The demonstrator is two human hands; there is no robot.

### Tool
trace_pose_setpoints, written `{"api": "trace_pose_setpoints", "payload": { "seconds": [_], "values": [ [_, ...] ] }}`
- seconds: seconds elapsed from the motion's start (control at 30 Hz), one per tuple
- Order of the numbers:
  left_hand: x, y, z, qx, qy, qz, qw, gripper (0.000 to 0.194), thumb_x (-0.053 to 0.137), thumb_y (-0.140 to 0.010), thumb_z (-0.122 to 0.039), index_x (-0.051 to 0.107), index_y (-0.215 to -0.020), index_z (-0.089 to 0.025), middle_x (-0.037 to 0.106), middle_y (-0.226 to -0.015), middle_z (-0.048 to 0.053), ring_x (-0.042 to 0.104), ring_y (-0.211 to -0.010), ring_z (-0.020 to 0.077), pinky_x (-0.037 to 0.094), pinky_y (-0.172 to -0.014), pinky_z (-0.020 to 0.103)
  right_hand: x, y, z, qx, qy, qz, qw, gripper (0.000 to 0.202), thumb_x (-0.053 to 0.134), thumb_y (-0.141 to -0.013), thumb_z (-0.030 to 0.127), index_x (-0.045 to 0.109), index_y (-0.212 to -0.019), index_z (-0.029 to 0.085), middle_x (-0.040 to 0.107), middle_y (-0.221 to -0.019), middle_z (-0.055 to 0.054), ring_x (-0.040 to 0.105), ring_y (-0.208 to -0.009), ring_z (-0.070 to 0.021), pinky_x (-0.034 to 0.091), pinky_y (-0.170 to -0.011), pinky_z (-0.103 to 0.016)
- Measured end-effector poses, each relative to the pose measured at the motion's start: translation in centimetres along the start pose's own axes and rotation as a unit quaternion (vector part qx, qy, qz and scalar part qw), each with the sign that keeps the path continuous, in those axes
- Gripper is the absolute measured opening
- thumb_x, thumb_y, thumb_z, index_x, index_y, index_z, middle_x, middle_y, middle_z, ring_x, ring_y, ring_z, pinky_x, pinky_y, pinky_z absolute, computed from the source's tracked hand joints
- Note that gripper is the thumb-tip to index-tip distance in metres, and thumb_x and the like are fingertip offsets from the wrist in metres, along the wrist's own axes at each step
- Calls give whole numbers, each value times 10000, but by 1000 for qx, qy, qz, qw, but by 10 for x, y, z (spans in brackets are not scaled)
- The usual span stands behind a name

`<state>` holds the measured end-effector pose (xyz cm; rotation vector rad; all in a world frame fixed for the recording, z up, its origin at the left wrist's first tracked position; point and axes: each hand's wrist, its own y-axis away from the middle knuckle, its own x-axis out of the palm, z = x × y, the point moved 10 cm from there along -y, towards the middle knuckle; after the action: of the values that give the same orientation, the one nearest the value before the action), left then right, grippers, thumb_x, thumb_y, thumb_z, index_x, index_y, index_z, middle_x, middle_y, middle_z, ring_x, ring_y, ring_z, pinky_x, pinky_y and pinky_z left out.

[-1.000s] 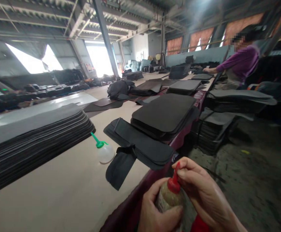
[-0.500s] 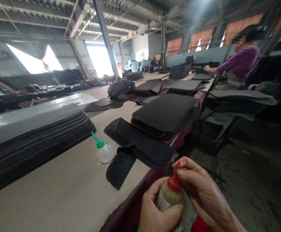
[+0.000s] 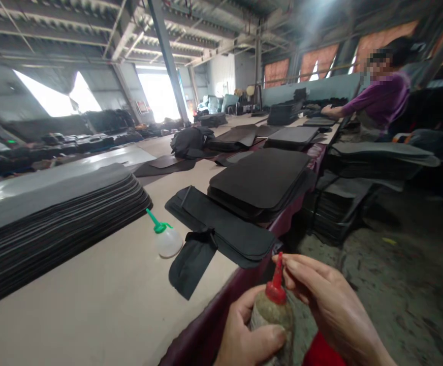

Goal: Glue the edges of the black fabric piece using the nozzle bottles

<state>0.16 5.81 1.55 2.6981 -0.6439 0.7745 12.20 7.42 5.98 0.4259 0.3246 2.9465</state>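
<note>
My left hand (image 3: 250, 330) is wrapped round a squeeze bottle (image 3: 273, 317) with a stained, clouded body, low at the front by the table edge. The bottle stands nearly upright, its tapered red nozzle (image 3: 277, 284) pointing up. At the nozzle's tip, my right hand (image 3: 322, 290) has its fingers closed together, one fingertip passing behind the red plastic. Left of the hands, a second squeeze bottle (image 3: 168, 241), whitish with a green nozzle, leans on the table. Beside it lie black fabric pieces (image 3: 193, 264), next to a folded black stack (image 3: 225, 229).
Stacks of dark sheets stand on the long table (image 3: 92, 305): a thick stack (image 3: 61, 223) at left, a rounded-corner stack (image 3: 259, 178) ahead. More sheet bundles (image 3: 339, 203) sit off the table's right side. Farther back at right, a person in purple (image 3: 385, 101) works at the table.
The right thumb has drawn slightly away from the nozzle, exposing more of the red plastic. The left hand still holds the bottle. The view has shifted slightly.
</note>
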Motion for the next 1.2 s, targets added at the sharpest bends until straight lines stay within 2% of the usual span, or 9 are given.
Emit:
{"api": "trace_pose_setpoints", "payload": {
  "seconds": [0.13,0.23,0.33,0.43,0.57,0.67,0.83,1.0,1.2],
  "values": [
    [6,-1,-2,-2,4,15,1000,657,887,-596,-433,719,-1163,-147,763,-936,99,694,-831,233,503,-792,316,-4,2,-4,6,11,-47,999,586,819,-694,620,697,-910,89,562,-650,-12,401,-509,-33,295,-452,-123],
    [7,-2,-3,3,1,26,1000,666,887,-597,-453,715,-1162,-145,760,-913,90,688,-797,215,495,-765,301,7,6,-5,28,-62,-20,998,629,875,-645,558,693,-1013,81,578,-677,-16,384,-480,-19,267,-408,-111],
    [9,-3,-4,7,0,39,999,690,876,-598,-471,701,-1176,-138,759,-903,96,696,-792,225,499,-753,309,12,8,4,18,-104,8,994,707,858,-715,471,604,-1279,128,601,-721,-18,374,-474,-18,271,-400,-102],
    [8,-1,-4,5,-9,35,999,747,882,-560,-480,692,-1190,-128,764,-891,104,713,-807,257,517,-764,335,2,7,9,0,-122,-11,992,845,842,-745,451,453,-1461,228,600,-722,4,356,-458,-19,252,-395,-98],
    [12,2,-5,-5,1,38,999,730,868,-584,-474,687,-1200,-127,767,-903,105,725,-852,271,516,-794,334,-3,7,3,10,-38,-3,999,575,858,-716,489,692,-1132,128,606,-727,-24,441,-550,-35,344,-486,-105],
    [14,1,-7,10,2,42,999,713,868,-594,-460,688,-1197,-124,766,-910,107,720,-861,264,505,-800,325,-3,10,1,2,31,8,999,466,832,-729,523,724,-942,123,641,-810,-48,518,-682,-88,430,-602,-141],
    [5,-2,-4,11,-35,17,999,699,866,-574,-405,689,-1192,-129,769,-964,107,695,-827,247,519,-774,326,-6,14,15,-45,95,-33,994,416,806,-726,526,718,-805,127,604,-740,-31,483,-667,-99,407,-594,-162],
    [-6,-1,-18,29,-203,-56,977,615,770,-547,-214,713,-1155,-147,778,-1019,84,683,-935,296,537,-899,367,-5,19,30,-97,136,-53,984,396,712,-788,505,651,-681,128,548,-686,-23,467,-662,-108,393,-606,-184],
    [-5,-1,-20,23,-255,-81,963,606,720,-530,-168,728,-1136,-151,780,-996,76,682,-977,322,543,-938,371,-11,18,30,-156,237,-62,957,347,572,-901,425,625,-699,148,514,-706,-18,456,-657,-109,360,-583,-197]
  ]
}}
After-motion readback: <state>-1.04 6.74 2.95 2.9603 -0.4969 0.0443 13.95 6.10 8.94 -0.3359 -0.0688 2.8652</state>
